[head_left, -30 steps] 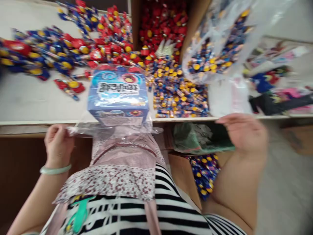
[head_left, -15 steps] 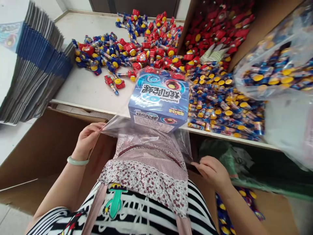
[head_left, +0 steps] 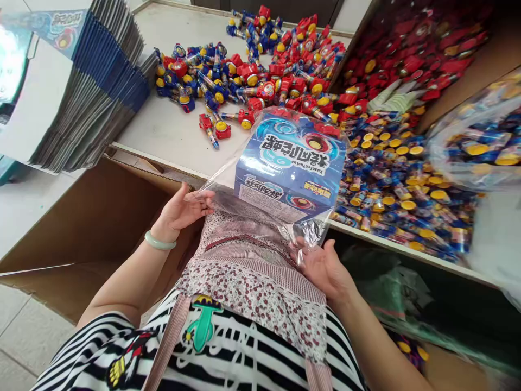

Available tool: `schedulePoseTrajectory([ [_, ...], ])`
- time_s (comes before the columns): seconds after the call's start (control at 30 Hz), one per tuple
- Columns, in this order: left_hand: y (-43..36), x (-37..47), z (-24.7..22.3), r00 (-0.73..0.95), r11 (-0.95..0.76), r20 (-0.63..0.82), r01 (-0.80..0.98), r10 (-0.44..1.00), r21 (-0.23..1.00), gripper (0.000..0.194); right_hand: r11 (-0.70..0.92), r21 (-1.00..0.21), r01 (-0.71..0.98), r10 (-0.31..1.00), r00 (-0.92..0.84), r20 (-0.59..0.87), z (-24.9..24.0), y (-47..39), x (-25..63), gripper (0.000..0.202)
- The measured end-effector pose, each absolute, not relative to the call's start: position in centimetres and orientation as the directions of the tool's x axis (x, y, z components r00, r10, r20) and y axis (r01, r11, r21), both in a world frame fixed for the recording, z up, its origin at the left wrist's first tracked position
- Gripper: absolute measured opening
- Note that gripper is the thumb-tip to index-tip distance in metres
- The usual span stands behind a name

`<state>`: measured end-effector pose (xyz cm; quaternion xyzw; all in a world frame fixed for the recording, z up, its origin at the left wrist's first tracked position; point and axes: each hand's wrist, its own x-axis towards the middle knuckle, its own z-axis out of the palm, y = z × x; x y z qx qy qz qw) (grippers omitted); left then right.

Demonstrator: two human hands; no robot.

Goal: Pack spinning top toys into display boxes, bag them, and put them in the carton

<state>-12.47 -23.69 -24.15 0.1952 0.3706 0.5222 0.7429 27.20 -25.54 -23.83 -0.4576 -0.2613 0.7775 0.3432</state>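
A blue display box (head_left: 290,163) with white lettering and spinning-top pictures sits inside a clear plastic bag (head_left: 315,231) at the table's front edge. Red toys show at the box's far end. My left hand (head_left: 181,210), with a pale green bangle on the wrist, is open at the bag's left side, its fingers apart against the film. On the other side my right hand (head_left: 323,266) is open, palm up, and the film's crumpled corner lies against its fingers. Neither hand touches the box itself.
Red and blue toys (head_left: 248,76) lie piled on the white table (head_left: 163,133). Yellow-capped tubes (head_left: 401,190) cover its right part, with a glove (head_left: 394,96) beyond them. Folded blue cartons (head_left: 101,81) are stacked at left. An open cardboard box (head_left: 81,233) stands below the edge.
Both hands have loosened from pinching the bag's stretched edges to open fingers. My right hand has moved up and inward toward the box. The whole view has shifted, so things appear farther right.
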Motion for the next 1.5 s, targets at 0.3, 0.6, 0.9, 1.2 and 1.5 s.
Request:
schedulePoseTrajectory([
  [0.3, -22.3, -11.0, -26.1, 0.008, 0.178, -0.229, -0.658, 0.973, 0.732, 0.043, -0.366, -0.686, -0.629, 0.871, 0.028, -0.491, -24.7, -25.8, 26.4, 0.039],
  [0.6, -21.7, -12.4, -30.7, 0.097, 0.168, -0.138, -0.512, 0.986, 0.842, 0.085, -0.286, -0.87, -0.403, 0.957, -0.168, -0.237, -27.0, -24.5, 28.1, 0.057],
  [0.9, -17.1, -14.0, -31.0, 0.239, 0.17, -0.075, -0.404, 0.968, 0.899, 0.055, -0.153, -0.988, 0.0, 0.942, -0.301, -0.146, -28.2, -21.3, 30.8, 0.05],
  [1.2, -14.6, -14.8, -27.1, 0.278, 0.221, -0.242, 0.102, 0.93, 0.97, 0.033, -0.08, -0.946, 0.315, 0.986, -0.116, -0.122, -28.7, -19.5, 31.6, 0.046],
  [1.5, -10.1, -12.8, -24.7, 0.192, 0.081, -0.174, 0.416, 0.966, 0.906, 0.012, -0.104, -0.767, 0.633, 0.994, 0.035, -0.106, -28.2, -17.4, 32.2, 0.038],
])
